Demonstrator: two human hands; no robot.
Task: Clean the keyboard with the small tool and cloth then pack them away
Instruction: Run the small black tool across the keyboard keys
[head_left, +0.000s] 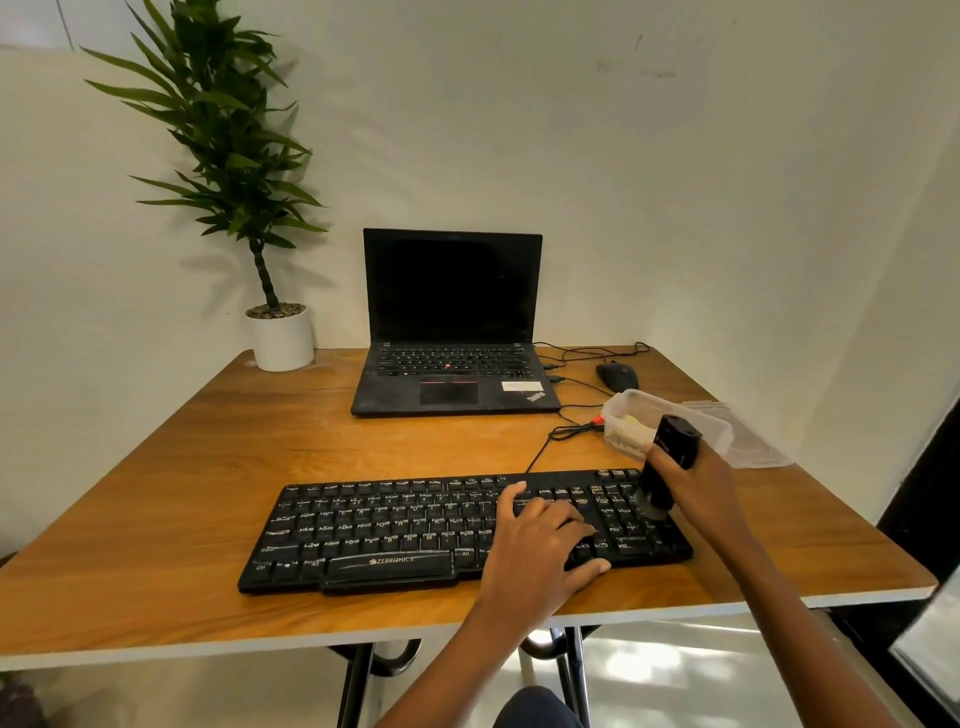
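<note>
Black Zebronics keyboard (457, 525) lies flat near the front edge of the wooden table (208, 452), its cable running back toward the laptop.

Left hand (540, 540): palm down on the right-centre key block, fingers spread and loose, grasping nothing. Fingertips press on keys; thumb lies along the keyboard's front edge. The spacebar with the brand print sits just to the left of this hand's wrist.

Right hand (691, 483): fingers clenched around a small black cleaning tool (670, 457), held upright with a slight tilt. The tool's dark lower end, apparently a brush head, touches the keys at the numeric pad, just beyond the left hand's fingertips. The tool's squared top stands above the thumb and index finger.

Clear plastic container (660, 421): directly behind the right-hand knuckles, lid off, with something pale yellow inside; cannot tell whether it is the cloth. Clear lid (748, 436) lies on the table on the outer side of the container, partly under it.

Further back from both hands: open black ThinkPad laptop (452, 332), screen dark; black mouse (615, 375) beside it, behind the container. Potted plant (249, 208) in a white pot at the far left corner.
</note>
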